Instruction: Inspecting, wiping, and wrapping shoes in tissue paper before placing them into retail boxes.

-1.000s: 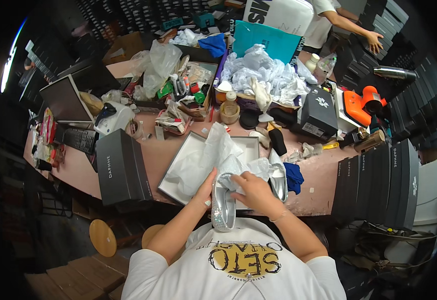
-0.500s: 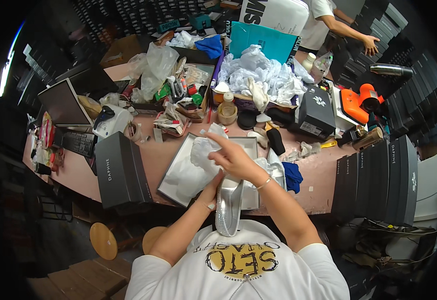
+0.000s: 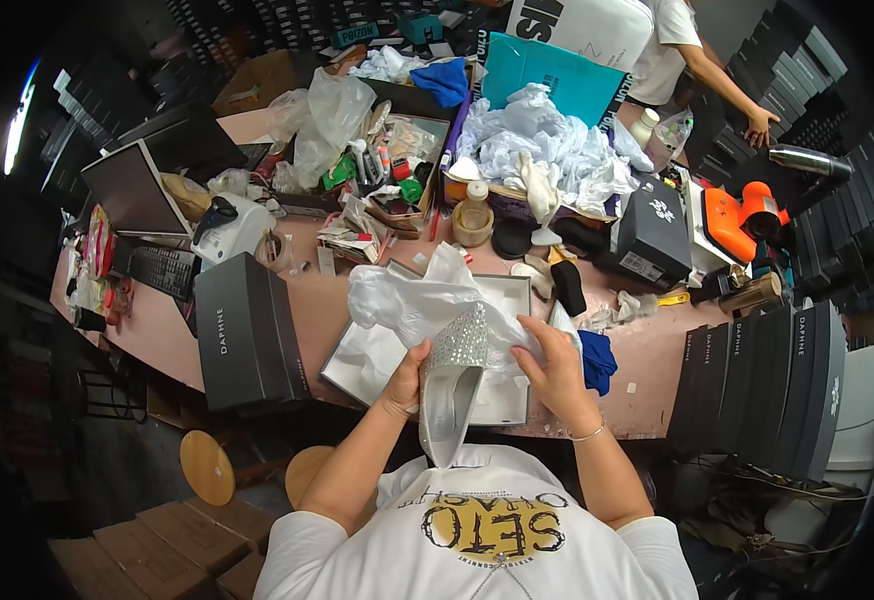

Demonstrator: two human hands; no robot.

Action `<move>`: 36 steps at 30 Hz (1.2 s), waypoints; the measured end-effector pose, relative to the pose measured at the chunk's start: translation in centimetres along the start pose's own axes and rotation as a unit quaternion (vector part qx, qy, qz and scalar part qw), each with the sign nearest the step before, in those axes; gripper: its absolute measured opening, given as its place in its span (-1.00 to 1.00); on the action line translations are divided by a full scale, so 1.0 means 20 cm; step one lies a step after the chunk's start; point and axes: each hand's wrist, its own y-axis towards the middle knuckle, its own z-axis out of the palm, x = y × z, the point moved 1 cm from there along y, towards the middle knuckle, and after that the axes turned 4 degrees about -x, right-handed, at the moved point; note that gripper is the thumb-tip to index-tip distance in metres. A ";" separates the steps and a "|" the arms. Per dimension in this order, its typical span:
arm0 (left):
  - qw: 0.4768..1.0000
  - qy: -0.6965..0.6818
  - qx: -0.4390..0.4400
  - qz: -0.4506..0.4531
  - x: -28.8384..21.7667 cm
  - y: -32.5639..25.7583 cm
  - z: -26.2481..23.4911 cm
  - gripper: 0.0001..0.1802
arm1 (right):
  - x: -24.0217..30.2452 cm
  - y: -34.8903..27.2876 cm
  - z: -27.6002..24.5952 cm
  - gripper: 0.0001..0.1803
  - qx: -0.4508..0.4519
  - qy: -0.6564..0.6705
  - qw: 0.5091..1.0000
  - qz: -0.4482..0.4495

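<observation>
A silver pointed shoe [image 3: 457, 345] with a sparkling, stone-covered toe is held in front of my chest, toe pointing away from me. My left hand [image 3: 404, 382] grips it by its left side, thumb against the upper. White tissue paper [image 3: 392, 300] lies spread behind and under the toe. My right hand [image 3: 560, 375] is to the right of the shoe, its fingers apart, beside the paper's right edge; whether it touches the paper I cannot tell. Beneath all this an open grey-rimmed shoe box [image 3: 530, 300] lies on the table, with more white paper inside.
A dark shoe box [image 3: 247, 335] stands at left, several more [image 3: 757, 385] at right. Crumpled paper fills a box [image 3: 547, 150] at the back. A blue cloth [image 3: 598, 360] lies right of my right hand. Another person's arm [image 3: 722, 85] shows at the far right.
My right hand has moved from above the paper to the right of the shoe, its fingers spread. The shoe has risen away from my chest, its sparkling toe now showing. The paper is spread wider.
</observation>
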 end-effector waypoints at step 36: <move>0.992 -0.073 -0.087 -0.045 0.21 0.01 0.26 -0.43 | -0.26 -0.49 0.08 -0.04 0.081 0.805 0.509 0.294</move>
